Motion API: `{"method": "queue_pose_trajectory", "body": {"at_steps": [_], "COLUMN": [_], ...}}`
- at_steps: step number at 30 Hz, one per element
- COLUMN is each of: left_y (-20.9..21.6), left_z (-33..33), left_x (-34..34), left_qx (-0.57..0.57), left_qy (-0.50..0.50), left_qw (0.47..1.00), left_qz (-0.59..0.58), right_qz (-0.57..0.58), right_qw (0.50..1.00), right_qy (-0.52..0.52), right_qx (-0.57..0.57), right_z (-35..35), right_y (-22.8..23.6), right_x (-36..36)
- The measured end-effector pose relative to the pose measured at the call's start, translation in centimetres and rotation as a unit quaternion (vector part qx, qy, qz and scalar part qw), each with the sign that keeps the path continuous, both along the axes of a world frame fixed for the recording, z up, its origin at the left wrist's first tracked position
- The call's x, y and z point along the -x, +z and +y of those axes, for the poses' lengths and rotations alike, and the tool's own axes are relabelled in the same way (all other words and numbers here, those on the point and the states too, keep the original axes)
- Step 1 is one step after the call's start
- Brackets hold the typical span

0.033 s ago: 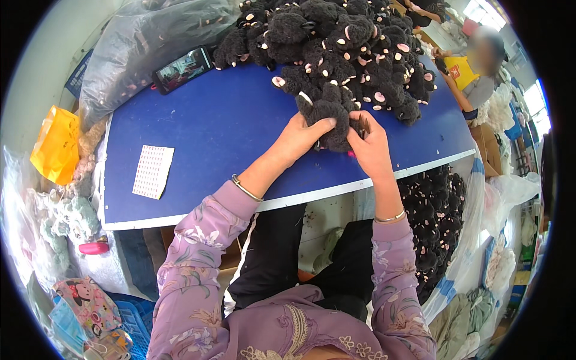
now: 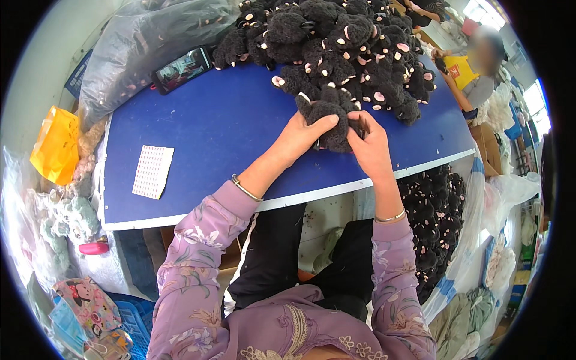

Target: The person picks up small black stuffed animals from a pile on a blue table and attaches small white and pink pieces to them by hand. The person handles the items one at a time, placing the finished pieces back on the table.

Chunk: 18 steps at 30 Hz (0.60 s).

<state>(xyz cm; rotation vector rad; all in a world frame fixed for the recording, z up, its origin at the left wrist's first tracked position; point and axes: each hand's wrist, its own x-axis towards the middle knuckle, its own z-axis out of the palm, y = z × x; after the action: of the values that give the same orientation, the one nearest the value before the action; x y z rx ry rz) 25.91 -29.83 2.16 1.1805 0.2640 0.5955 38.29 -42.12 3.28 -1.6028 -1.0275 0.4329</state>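
A black fluffy plush toy is held between both hands above the near part of the blue table. My left hand is closed on its left side, the thumb pressed across the fur. At the toy's right edge my right hand pinches with thumb and fingers. Something narrow and dark shows between those fingers, too small to name. The toy's underside is hidden. Just beyond it rises a large heap of similar black plush toys with pale pink paws and ears.
On the blue table lie a phone and a printed paper sheet. A grey plastic bag bulges at the far left. More black toys fill a bag below the right edge. Another person sits at the far right.
A small bright pink spot under the toy, beside my right hand, is now out of sight. My hands and the toy have barely shifted.
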Motion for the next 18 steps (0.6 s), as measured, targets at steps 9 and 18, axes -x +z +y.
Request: {"method": "queue_pose_trajectory", "body": {"at_steps": [9, 18], "left_y": [-1.8, 0.0], "left_z": [2.6, 1.9], "left_x": [0.3, 1.1], "left_qx": [0.036, 0.086], "left_qy": [0.027, -0.15], "left_qw": [0.997, 0.983], "left_qz": [0.062, 0.063], "right_qz": [0.12, -0.007], "right_qw": [0.991, 0.999], "right_qy": [-0.01, 0.046], "right_qx": [-0.059, 0.0], "right_z": [-0.2, -1.2], "right_y": [1.8, 2.0], "right_x": [0.8, 0.1]}}
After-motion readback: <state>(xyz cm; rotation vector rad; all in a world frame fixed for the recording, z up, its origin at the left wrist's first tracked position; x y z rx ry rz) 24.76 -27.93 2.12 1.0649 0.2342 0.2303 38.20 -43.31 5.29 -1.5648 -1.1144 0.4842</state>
